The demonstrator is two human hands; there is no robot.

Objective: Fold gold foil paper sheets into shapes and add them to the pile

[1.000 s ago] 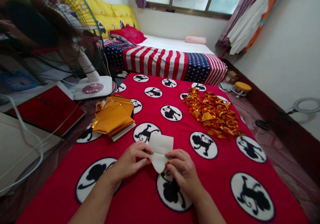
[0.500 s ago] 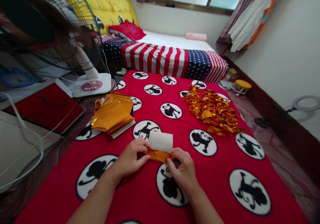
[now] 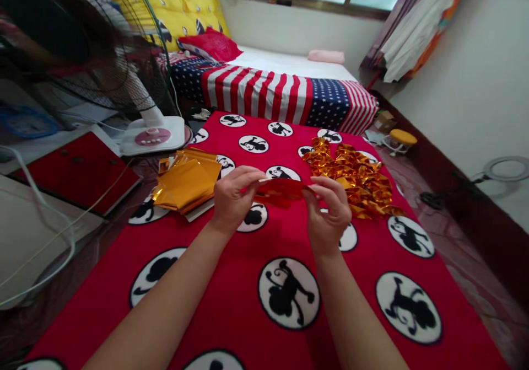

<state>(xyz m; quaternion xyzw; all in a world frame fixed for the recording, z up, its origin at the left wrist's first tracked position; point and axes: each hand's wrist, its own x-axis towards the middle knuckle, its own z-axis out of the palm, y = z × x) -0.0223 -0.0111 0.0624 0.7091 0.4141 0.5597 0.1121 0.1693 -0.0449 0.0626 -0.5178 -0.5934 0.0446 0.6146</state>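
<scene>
A foil sheet (image 3: 283, 191) with a pale edge on top is held up above the red cloth, its shiny side reflecting red. My left hand (image 3: 236, 198) pinches its left end, and my right hand (image 3: 329, 213) pinches its right end. To the left of my left hand lies a stack of flat gold foil sheets (image 3: 188, 181) with white paper edges showing beneath. Behind and to the right of my right hand sits a pile of folded, crinkled gold foil pieces (image 3: 355, 177).
The red cloth (image 3: 347, 320) with monkey circles covers the surface. A running fan with a white base (image 3: 152, 134) stands at the left. Beyond is a bed (image 3: 264, 91). A yellow stool (image 3: 402, 137) and a ring-shaped stand (image 3: 506, 170) are at the right.
Both hands have risen and moved forward with the foil sheet, lifting it off the cloth. Its white side, which lay open toward the far side, is now mostly out of sight.
</scene>
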